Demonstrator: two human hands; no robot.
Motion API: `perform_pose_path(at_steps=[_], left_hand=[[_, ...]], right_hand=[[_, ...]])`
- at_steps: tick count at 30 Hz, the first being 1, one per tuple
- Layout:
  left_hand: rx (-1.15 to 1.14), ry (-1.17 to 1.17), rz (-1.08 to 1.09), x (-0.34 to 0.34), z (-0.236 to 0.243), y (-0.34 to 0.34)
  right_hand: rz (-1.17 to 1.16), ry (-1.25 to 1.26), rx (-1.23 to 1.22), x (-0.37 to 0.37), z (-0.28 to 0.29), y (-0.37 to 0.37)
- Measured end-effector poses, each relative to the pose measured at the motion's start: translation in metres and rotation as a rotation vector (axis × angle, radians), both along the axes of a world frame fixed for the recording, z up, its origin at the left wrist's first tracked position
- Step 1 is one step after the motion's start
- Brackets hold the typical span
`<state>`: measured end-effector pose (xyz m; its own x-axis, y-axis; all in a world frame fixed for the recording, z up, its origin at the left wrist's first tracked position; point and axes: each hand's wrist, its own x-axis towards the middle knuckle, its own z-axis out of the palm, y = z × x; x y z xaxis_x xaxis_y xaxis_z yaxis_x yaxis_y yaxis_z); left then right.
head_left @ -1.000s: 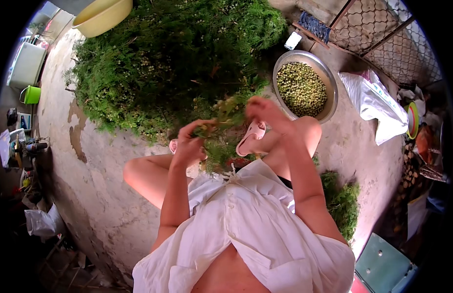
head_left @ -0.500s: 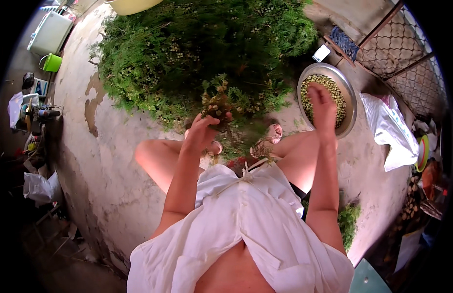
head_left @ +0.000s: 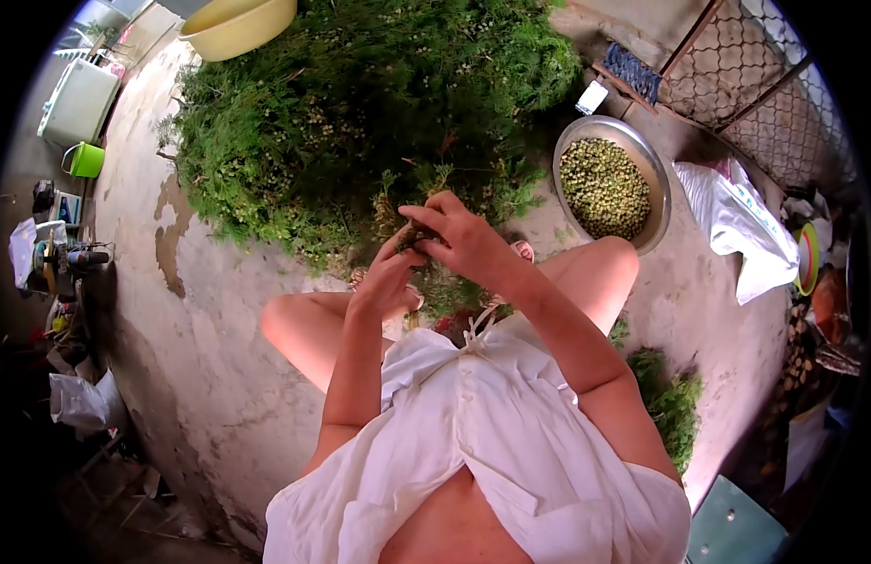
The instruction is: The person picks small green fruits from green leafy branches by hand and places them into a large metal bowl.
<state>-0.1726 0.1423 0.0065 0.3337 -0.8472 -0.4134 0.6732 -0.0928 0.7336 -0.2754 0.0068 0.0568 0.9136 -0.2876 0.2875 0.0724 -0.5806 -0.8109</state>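
My left hand is closed on a small leafy sprig that carries pale green seed cones. Over the same sprig, my right hand has its fingers bent at the cones; what its fingertips grip is hidden. Both hands meet above my lap, at the near edge of a big heap of green conifer branches. To the right, a round metal basin holds many picked green cones.
A yellow tub stands behind the heap at the far left. Right of the basin lie a white sack and a small stool with woven blue seat. A green bucket is at left. Loose greenery lies by my right side.
My right hand has come from over the basin, leftward to the sprig in my left hand. My left hand still holds the sprig. The view has shifted slightly.
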Motion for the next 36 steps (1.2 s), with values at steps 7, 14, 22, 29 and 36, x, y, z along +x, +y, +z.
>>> perform_pose_path(at_steps=[7, 14, 22, 29, 36], left_hand=[[0.123, -0.136, -0.034, -0.002, -0.011, -0.001], [0.017, -0.648, 0.064, 0.001, -0.033, -0.005], [-0.018, -1.116, 0.123, -0.007, -0.028, -0.016], [-0.057, -1.194, 0.194, -0.016, -0.029, -0.030], [0.036, -1.340, 0.201, -0.026, -0.013, -0.046]], right_hand=[[-0.110, 0.021, -0.331, 0.003, -0.023, 0.010], [-0.223, -0.048, -0.022, 0.008, -0.033, 0.018], [-0.176, -0.057, 0.097, 0.002, -0.033, 0.002], [-0.112, -0.059, -0.011, -0.006, -0.031, -0.011], [-0.239, -0.078, -0.172, -0.014, -0.026, 0.001]])
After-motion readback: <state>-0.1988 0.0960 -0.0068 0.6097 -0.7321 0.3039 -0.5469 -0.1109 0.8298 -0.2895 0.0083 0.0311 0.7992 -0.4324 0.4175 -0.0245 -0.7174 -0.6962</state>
